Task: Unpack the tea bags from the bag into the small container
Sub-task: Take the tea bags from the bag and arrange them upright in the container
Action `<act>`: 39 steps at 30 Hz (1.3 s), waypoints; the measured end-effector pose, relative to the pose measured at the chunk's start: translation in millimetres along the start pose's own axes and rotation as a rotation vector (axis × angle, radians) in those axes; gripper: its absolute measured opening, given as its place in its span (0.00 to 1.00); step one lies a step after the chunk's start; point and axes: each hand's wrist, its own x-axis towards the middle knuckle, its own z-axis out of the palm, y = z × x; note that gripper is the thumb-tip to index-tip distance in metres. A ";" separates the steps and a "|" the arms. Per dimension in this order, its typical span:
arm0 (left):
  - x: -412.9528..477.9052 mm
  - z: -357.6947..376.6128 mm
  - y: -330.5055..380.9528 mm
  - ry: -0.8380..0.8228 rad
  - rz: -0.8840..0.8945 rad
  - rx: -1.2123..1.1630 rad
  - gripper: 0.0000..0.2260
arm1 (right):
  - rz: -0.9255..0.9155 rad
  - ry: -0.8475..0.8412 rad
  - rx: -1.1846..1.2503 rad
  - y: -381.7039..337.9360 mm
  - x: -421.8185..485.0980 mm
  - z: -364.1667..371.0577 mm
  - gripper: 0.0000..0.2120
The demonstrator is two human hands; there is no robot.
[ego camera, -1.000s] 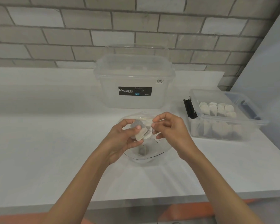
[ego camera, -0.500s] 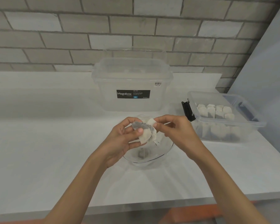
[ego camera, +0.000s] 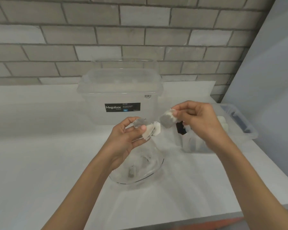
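A clear plastic bag (ego camera: 140, 165) hangs from my left hand (ego camera: 125, 138), which pinches its top edge together with a pale tea bag (ego camera: 148, 132). The bag's bottom rests on the white counter, and at least one dark tea bag (ego camera: 131, 173) lies inside. My right hand (ego camera: 198, 120) holds a single grey tea bag (ego camera: 167, 120) by its top, lifted up and to the right of the bag's mouth. The small clear container (ego camera: 239, 130) stands at the right, partly hidden behind my right hand, with white tea bags (ego camera: 222, 122) inside.
A large lidded clear box (ego camera: 120, 97) labelled Megabox stands at the back against the brick wall. A black clip (ego camera: 180, 128) sits on the small container's near end. A pale wall panel rises at the right. The counter's front edge runs below my forearms.
My right hand has pulled one tea bag out of the bag's mouth and carried it up and to the right. My left hand keeps hold of the bag's top. The camera has moved closer.
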 end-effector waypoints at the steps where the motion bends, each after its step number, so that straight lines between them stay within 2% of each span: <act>1: 4.8 5.9 0.6 0.000 0.000 0.007 0.11 | -0.004 0.011 -0.025 1.1 5.6 -11.8 0.05; 9: 39.1 48.4 -0.3 0.014 -0.001 0.114 0.07 | -0.034 0.066 -0.310 29.4 57.8 -99.5 0.05; 15: 54.1 68.1 -7.5 0.028 -0.008 0.147 0.06 | 0.031 -0.166 -0.604 67.2 88.6 -107.3 0.10; 19: 59.7 74.0 -10.9 0.042 -0.013 0.161 0.07 | 0.113 -0.365 -0.613 97.0 103.7 -84.8 0.10; 24: 61.7 75.4 -13.3 0.063 -0.020 0.167 0.07 | 0.269 -0.482 -0.596 126.7 119.1 -63.1 0.10; 29: 62.5 77.9 -18.9 0.113 -0.057 0.172 0.10 | 0.237 -0.452 -0.582 134.9 122.9 -56.9 0.13; 33: 67.0 82.7 -25.5 0.150 -0.070 0.117 0.10 | 0.062 -0.364 -0.684 122.5 119.5 -65.2 0.12; 36: 72.3 89.1 -30.5 0.157 -0.062 0.086 0.07 | -0.043 -0.243 -0.500 92.6 103.6 -73.8 0.07; 39: 78.9 100.0 -35.3 0.162 -0.046 0.040 0.09 | -0.003 -0.190 -0.183 64.9 79.7 -79.4 0.06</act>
